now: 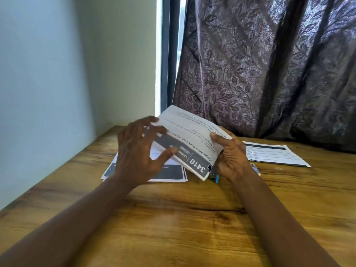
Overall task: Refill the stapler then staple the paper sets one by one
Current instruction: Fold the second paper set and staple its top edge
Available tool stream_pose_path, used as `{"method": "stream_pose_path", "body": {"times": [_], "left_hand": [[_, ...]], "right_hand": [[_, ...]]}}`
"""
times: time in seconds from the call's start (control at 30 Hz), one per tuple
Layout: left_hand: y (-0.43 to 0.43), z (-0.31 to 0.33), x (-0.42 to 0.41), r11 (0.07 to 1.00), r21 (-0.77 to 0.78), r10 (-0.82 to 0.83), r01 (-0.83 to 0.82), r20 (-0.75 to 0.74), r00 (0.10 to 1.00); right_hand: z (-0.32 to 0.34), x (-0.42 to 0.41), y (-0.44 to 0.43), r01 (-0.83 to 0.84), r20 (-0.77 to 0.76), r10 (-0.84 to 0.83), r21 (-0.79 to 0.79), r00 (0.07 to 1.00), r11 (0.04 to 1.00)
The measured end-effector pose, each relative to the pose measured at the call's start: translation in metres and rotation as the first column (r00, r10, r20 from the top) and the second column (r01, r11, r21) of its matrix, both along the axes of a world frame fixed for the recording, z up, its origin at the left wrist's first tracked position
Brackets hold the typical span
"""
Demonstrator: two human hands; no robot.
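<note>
At 6 o'clock, two forearms over the wooden table (173, 228). Toward centre, gripping the paper set (190, 135) along its 3 o'clock edge with the right hand (231, 158), thumb curled on top, sheets lifted off the table and tilted. At the set's 9 o'clock side, touching it with the left hand (134, 151), fingers spread and blurred; pinching or merely steadying, cannot tell. Under the set's near corner at 5 o'clock, the stapler (214, 174), mostly hidden. Flat beneath at 7 o'clock, a loose paper stack (169, 173); farther out at 2 o'clock, a far paper set (275, 154). Beyond, a curtain (269, 64). Probably squaring one set for stapling; whether already refilled, impossible to say. Needed next: feeding one aligned corner into the stapler's mouth, then pressing down firmly.
</note>
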State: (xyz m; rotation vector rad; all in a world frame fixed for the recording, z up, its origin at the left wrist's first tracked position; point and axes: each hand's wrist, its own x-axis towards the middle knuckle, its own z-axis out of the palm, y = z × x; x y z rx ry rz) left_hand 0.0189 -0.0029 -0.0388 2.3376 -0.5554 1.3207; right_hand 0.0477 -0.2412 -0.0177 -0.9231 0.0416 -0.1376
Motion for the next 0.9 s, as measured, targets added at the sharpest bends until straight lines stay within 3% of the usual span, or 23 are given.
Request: {"method": "stream_pose_path", "body": {"times": [0.07, 0.13, 0.17, 0.2, 0.23, 0.3, 0.4, 0.53, 0.7, 0.8, 0.9], "left_hand": [[-0.001, -0.002, 0.007, 0.963, -0.264, 0.038, -0.059, -0.082, 0.996], [0.002, -0.001, 0.012, 0.785, -0.615, -0.155, -0.071, -0.306, 0.939], [0.005, 0.002, 0.013, 0.605, -0.792, -0.374, -0.078, -0.37, 0.85], [0.009, 0.004, 0.015, 0.415, -0.905, -0.599, -0.094, -0.35, 0.72], [0.014, 0.004, 0.017, 0.281, -0.954, -0.752, -0.103, -0.285, 0.595], [0.021, 0.005, 0.019, 0.218, -0.973, -0.849, -0.077, -0.228, 0.476], [0.019, 0.003, 0.023, 0.265, -0.964, -0.837, -0.025, -0.243, 0.49], [0.023, 0.002, 0.027, 0.452, -0.89, -0.696, -0.06, -0.394, 0.6], [0.038, 0.012, 0.027, 0.656, -0.754, -0.61, -0.038, -0.559, 0.562], [0.042, 0.015, 0.024, 0.877, -0.473, -0.418, 0.091, -0.654, 0.631], [0.047, 0.013, 0.024, 0.986, -0.142, -0.164, 0.089, -0.712, 0.683]], "right_hand": [[-0.002, 0.0, 0.003, -0.009, 0.003, 0.009, 0.004, 1.0, 1.0], [-0.006, 0.0, 0.008, -0.036, -0.014, 0.036, -0.001, 0.999, 0.999], [-0.008, 0.0, 0.011, -0.051, -0.022, 0.051, 0.004, 0.998, 0.999], [-0.009, -0.001, 0.014, -0.07, -0.026, 0.07, 0.005, 0.997, 0.998], [-0.01, -0.002, 0.018, -0.089, -0.024, 0.088, -0.01, 0.996, 0.996], [-0.014, -0.004, 0.024, -0.115, -0.01, 0.114, -0.066, 0.993, 0.991], [-0.017, -0.009, 0.031, -0.14, 0.004, 0.143, -0.168, 0.99, 0.976], [-0.016, -0.014, 0.038, -0.246, 0.011, 0.25, -0.124, 0.968, 0.961], [-0.016, -0.013, 0.033, -0.213, -0.006, 0.214, -0.12, 0.977, 0.97], [-0.014, -0.01, 0.028, -0.124, -0.042, 0.118, -0.181, 0.992, 0.976], [-0.011, -0.013, 0.026, -0.087, -0.022, 0.085, -0.397, 0.996, 0.914]]}}
